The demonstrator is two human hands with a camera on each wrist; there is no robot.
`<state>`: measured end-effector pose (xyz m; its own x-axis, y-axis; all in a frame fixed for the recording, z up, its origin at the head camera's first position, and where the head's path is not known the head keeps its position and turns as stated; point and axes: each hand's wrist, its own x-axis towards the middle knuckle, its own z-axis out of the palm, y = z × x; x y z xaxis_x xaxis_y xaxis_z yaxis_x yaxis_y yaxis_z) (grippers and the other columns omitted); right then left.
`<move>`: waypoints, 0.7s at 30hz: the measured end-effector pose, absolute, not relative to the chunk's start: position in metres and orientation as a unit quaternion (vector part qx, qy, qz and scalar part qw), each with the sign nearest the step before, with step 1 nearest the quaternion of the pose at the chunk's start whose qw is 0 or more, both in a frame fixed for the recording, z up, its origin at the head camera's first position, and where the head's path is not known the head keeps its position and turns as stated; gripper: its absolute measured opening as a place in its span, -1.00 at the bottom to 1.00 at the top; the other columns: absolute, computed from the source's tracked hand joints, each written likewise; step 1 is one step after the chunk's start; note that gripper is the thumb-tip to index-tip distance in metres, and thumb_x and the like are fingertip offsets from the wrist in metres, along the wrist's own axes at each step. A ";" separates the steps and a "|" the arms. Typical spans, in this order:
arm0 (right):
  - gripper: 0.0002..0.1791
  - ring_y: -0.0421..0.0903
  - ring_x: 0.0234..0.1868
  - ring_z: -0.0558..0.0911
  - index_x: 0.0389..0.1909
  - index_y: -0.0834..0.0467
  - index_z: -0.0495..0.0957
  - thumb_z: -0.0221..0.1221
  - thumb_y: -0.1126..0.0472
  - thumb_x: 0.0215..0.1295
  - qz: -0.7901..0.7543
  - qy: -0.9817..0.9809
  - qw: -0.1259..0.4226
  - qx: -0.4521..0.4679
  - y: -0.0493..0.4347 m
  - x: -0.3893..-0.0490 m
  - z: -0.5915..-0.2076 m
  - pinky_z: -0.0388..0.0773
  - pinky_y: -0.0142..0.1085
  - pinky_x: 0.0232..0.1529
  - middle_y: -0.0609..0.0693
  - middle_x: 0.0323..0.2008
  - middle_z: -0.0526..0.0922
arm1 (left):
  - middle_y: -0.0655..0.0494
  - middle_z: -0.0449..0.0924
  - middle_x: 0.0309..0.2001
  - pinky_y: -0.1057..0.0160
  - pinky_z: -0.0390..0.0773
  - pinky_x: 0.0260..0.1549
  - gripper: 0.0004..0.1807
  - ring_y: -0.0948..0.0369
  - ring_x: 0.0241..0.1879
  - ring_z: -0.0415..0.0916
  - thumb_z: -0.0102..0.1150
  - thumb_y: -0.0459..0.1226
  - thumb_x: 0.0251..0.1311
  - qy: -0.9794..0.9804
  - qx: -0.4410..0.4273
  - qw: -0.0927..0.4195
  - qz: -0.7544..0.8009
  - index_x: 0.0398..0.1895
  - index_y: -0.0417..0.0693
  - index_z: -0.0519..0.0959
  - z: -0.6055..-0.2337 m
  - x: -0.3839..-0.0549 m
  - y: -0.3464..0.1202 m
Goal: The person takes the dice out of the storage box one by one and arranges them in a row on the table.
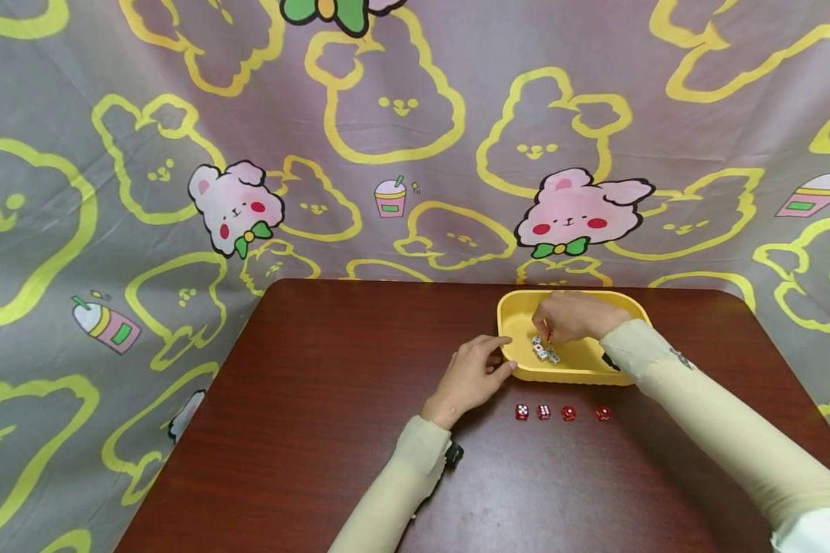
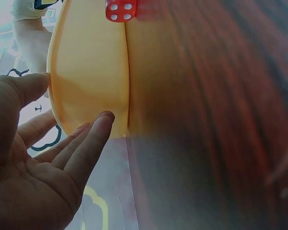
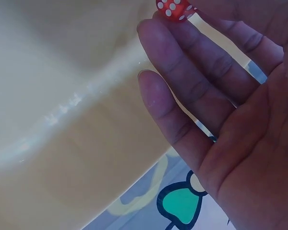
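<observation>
My right hand [image 1: 572, 316] reaches into a yellow plastic tray [image 1: 574, 376] and pinches a red die [image 3: 173, 8] with white pips between thumb and fingertips. Just below those fingertips, several white dice [image 1: 541, 352] lie grouped on the tray's floor. My left hand [image 1: 466, 380] is at the tray's near left corner, its relaxed fingers against the outside and the thumb [image 2: 34, 87] at the rim. A row of several red dice [image 1: 543, 412] sits on the table in front of the tray; one red die [image 2: 121, 9] shows at the top of the left wrist view.
The tray stands on a dark brown wooden table [image 1: 304, 415], toward its back right. A grey cloth curtain [image 1: 401, 253] printed with cartoon animals hangs behind the table and along its sides. My right forearm [image 1: 719, 430] crosses over the tray's right end.
</observation>
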<state>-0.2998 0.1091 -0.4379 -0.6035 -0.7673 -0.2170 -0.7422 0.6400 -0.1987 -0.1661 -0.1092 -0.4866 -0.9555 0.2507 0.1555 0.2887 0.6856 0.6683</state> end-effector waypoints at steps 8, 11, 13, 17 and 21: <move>-0.80 -0.18 -0.46 0.48 -0.53 0.01 0.66 0.42 0.37 0.13 -0.044 0.892 0.142 -0.426 0.109 -0.300 -0.435 0.45 -0.32 -0.42 -0.18 -0.52 0.61 | 0.06 0.63 0.28 0.50 0.64 -0.02 -0.51 0.23 0.03 0.74 0.27 -0.09 0.44 -0.919 -0.146 0.024 -0.366 0.38 0.05 0.56 -0.488 -0.167 -0.109; -0.80 -0.19 -0.46 0.49 -0.52 0.01 0.67 0.41 0.36 0.13 -0.039 0.894 0.139 -0.424 0.110 -0.299 -0.432 0.46 -0.32 -0.42 -0.19 -0.51 0.61 | 0.06 0.63 0.28 0.50 0.64 -0.02 -0.51 0.23 0.04 0.74 0.27 -0.09 0.44 -0.918 -0.147 0.025 -0.367 0.38 0.04 0.56 -0.488 -0.167 -0.109; -0.80 -0.19 -0.46 0.49 -0.51 0.00 0.67 0.41 0.37 0.13 -0.036 0.894 0.133 -0.426 0.109 -0.298 -0.430 0.47 -0.31 -0.41 -0.19 -0.51 0.61 | 0.05 0.63 0.28 0.49 0.65 -0.02 -0.51 0.23 0.04 0.74 0.27 -0.09 0.45 -0.917 -0.148 0.026 -0.369 0.38 0.04 0.56 -0.487 -0.167 -0.109; -0.80 -0.20 -0.46 0.50 -0.51 -0.02 0.67 0.39 0.37 0.11 -0.027 0.894 0.122 -0.431 0.108 -0.297 -0.427 0.49 -0.30 -0.42 -0.21 -0.50 0.63 | 0.05 0.62 0.28 0.48 0.67 -0.02 -0.51 0.23 0.04 0.74 0.27 -0.10 0.44 -0.916 -0.149 0.026 -0.372 0.38 0.03 0.56 -0.488 -0.167 -0.109; -0.79 -0.19 -0.46 0.50 -0.50 -0.03 0.68 0.38 0.38 0.12 -0.022 0.898 0.121 -0.422 0.108 -0.295 -0.425 0.48 -0.31 -0.43 -0.21 -0.50 0.63 | 0.06 0.63 0.28 0.49 0.66 -0.02 -0.51 0.25 0.03 0.74 0.27 -0.10 0.44 -0.916 -0.148 0.027 -0.371 0.38 0.04 0.56 -0.488 -0.167 -0.109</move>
